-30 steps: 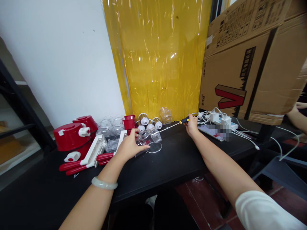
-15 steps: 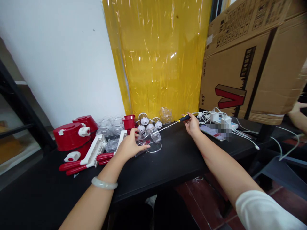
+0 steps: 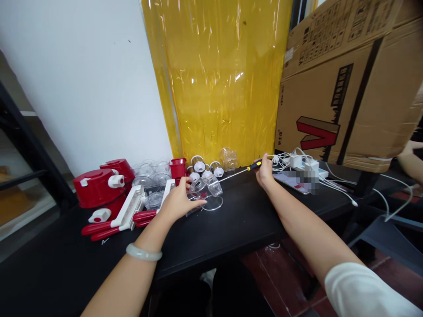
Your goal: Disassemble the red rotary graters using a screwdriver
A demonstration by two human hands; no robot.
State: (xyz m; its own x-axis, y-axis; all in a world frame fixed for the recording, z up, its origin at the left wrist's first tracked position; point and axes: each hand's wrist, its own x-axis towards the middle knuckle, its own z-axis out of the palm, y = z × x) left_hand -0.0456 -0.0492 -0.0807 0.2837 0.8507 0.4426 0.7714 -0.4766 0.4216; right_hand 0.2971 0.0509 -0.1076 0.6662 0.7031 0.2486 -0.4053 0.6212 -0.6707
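Observation:
My right hand [image 3: 265,172] is closed on the handle end of a black-and-yellow screwdriver [image 3: 254,165]. Its long shaft runs left, and the tip meets a clear plastic part [image 3: 213,185] lying on the black table. My left hand [image 3: 180,200] grips that clear part from the left, thumb and fingers around its side; exactly where the fingertips press is partly hidden. A clear round rim [image 3: 213,203] and a small red piece belong to or lie against it. Beside my left hand are white frames with red handles [image 3: 145,216].
Red pots with white knobs [image 3: 94,188] stand at left, near clear plastic cups [image 3: 153,169]. Behind are a red container [image 3: 178,168], several labelled cylinders [image 3: 198,164] and another clear part [image 3: 228,159]. A phone [image 3: 292,182], white cables and a large carton [image 3: 330,97] occupy the right. Another person's arm shows far right.
My right hand's fingers have shifted on the screwdriver handle, and the handle has turned, showing more yellow. My left hand and the clear part stay where they were.

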